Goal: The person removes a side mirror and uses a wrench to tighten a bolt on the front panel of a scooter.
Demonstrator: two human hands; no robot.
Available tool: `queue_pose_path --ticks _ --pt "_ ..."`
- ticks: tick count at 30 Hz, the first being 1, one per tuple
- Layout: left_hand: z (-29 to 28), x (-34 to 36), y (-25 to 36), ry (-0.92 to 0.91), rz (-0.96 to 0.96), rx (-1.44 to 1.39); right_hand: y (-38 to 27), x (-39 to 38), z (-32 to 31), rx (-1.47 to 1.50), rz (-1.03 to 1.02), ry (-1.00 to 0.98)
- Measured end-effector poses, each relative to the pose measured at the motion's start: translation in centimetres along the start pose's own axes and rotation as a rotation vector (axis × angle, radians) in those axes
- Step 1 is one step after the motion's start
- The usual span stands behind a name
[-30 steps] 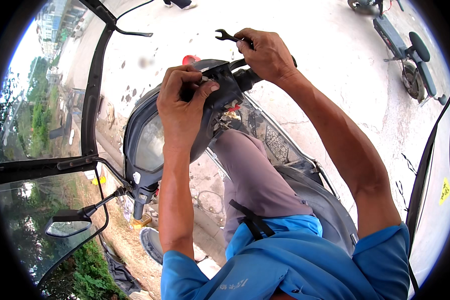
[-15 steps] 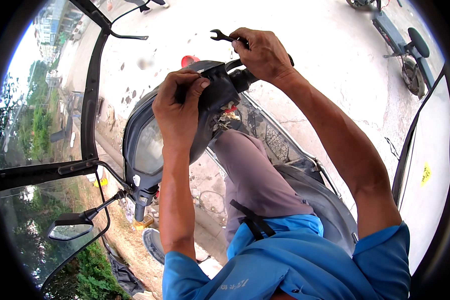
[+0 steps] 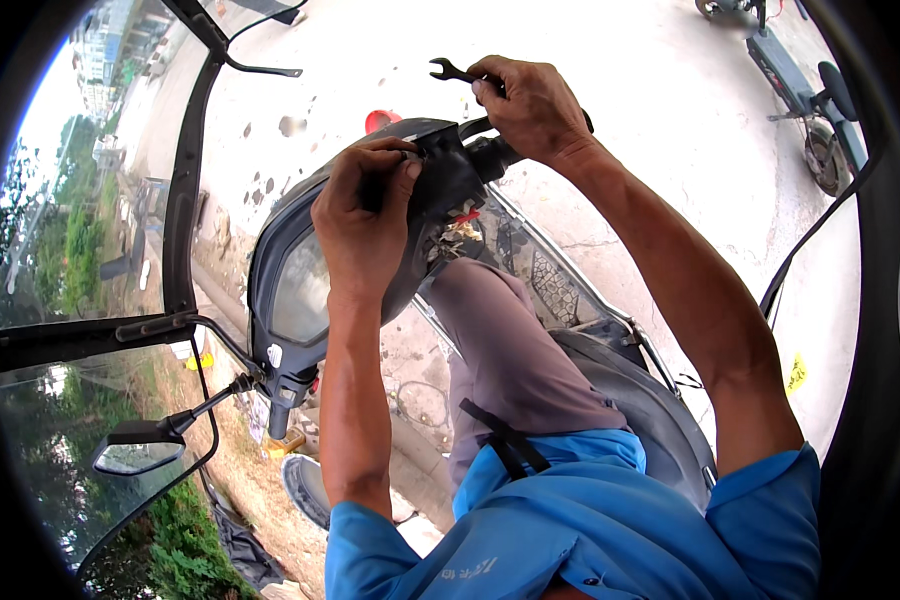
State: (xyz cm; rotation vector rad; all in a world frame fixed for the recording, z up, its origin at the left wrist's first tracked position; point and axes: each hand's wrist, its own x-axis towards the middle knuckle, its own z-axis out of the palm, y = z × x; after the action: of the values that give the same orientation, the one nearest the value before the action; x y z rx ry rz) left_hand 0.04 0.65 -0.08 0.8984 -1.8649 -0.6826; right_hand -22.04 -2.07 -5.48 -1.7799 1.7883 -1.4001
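Observation:
My right hand (image 3: 538, 108) grips a dark open-end wrench (image 3: 454, 70), its jaw sticking out to the left past my thumb and fingers. That hand is above the right end of the scooter's handlebar, by the black grip (image 3: 492, 156). My left hand (image 3: 363, 225) is at the black handlebar cover (image 3: 442, 182), thumb and fingers pinched together at its top. Whatever the pinch holds is too hidden to name. Left of that hand, the instrument panel (image 3: 300, 290) shows its clear window.
A black canopy frame (image 3: 180, 200) with clear sheeting rises on the left, near a mirror (image 3: 140, 452). A red object (image 3: 380, 121) shows beyond the handlebar. Another scooter (image 3: 822, 150) stands at the far right. My knee (image 3: 470, 285) is below the handlebar.
The view has shifted slightly, so the hands and scooter appear a little farther right. The left hand still pinches at the cover and the right still holds the wrench.

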Motion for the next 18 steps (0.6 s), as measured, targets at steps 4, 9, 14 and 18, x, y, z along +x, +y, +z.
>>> queue_pose_path --ticks 4,9,14,18 --pt "0.1 0.0 0.3 0.033 -0.054 0.026 -0.7 0.1 -0.6 0.001 0.042 -0.046" --pt "0.1 0.1 1.1 0.028 -0.122 0.083 -0.4 0.0 -0.3 0.006 0.076 -0.068" --pt "0.0 0.2 0.2 0.019 -0.021 0.033 0.2 -0.1 0.2 -0.005 -0.020 0.025" --pt "-0.3 0.4 0.3 -0.003 0.053 0.036 -0.3 0.0 -0.1 0.004 -0.001 0.005"
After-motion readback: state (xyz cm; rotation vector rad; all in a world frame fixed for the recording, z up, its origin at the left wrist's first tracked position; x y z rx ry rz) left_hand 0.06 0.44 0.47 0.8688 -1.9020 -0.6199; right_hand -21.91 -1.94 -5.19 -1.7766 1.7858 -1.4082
